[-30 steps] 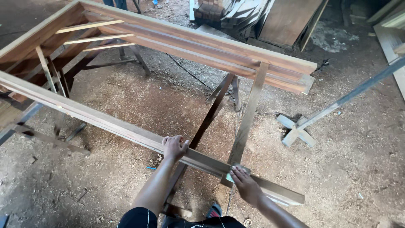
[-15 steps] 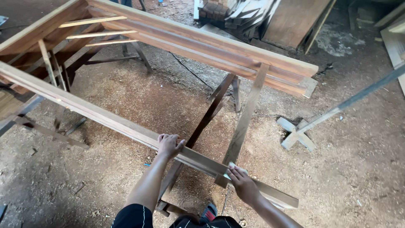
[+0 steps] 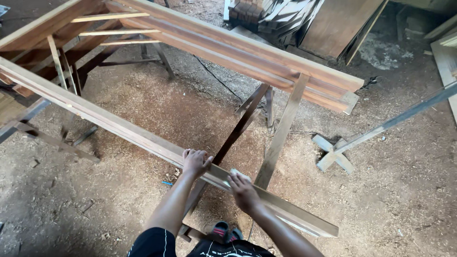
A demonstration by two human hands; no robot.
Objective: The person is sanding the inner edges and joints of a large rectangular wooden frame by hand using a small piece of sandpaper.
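A long wooden frame rail (image 3: 119, 127) runs from the far left down to the lower right, joined by a cross piece (image 3: 281, 135) to a second long rail (image 3: 247, 52) at the back. My left hand (image 3: 195, 162) rests on the near rail with its fingers curled over the far edge. Just to its right, my right hand (image 3: 242, 186) presses a small pale pad (image 3: 236, 173), likely sandpaper, flat on the rail's top face. Both hands sit close together near the joint with the cross piece.
Sawdust covers the dirt floor (image 3: 157, 104). Dark trestle legs (image 3: 240, 121) stand under the frame. A grey pole on a wooden cross foot (image 3: 335, 154) stands at right. Stacked boards and planks (image 3: 295, 19) lie at the back. My shoe (image 3: 223, 233) shows below the rail.
My right hand has slid left up the rail, from near the rail's lower end to just beside my left hand. The left hand has held its place on the rail.
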